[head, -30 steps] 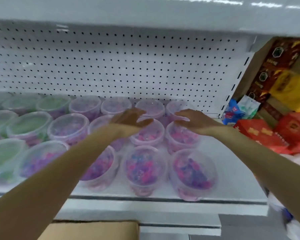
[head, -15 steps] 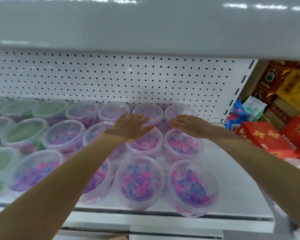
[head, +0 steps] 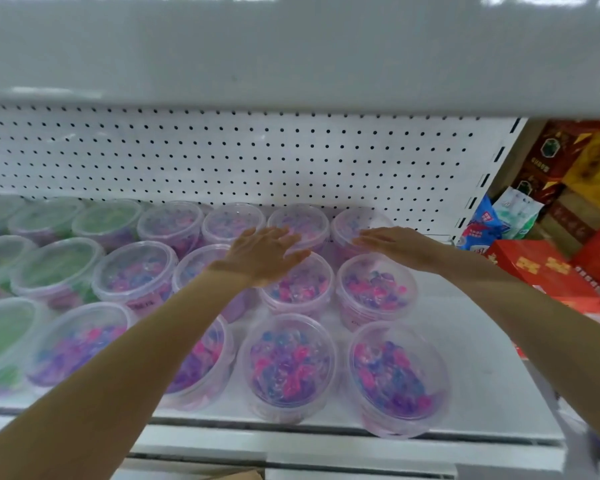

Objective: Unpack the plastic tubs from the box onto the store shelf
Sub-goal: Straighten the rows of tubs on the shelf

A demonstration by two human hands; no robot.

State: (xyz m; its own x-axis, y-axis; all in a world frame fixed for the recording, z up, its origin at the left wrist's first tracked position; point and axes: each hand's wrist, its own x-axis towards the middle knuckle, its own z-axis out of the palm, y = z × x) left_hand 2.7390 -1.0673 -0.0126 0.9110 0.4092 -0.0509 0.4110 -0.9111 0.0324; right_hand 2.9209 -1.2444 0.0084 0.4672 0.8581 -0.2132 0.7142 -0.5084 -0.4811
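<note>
Left hand flat, fingers spread, over two tubs, right hand flat (fingers straight) on back-row tub

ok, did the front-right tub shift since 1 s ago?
No. The front-right tub sits at the front edge of the shelf, beside the same neighbouring tub, as before. Only the camera view has shifted.

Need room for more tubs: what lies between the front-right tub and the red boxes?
Head view: only bare white shelf, with the right forearm reaching above it.
</note>
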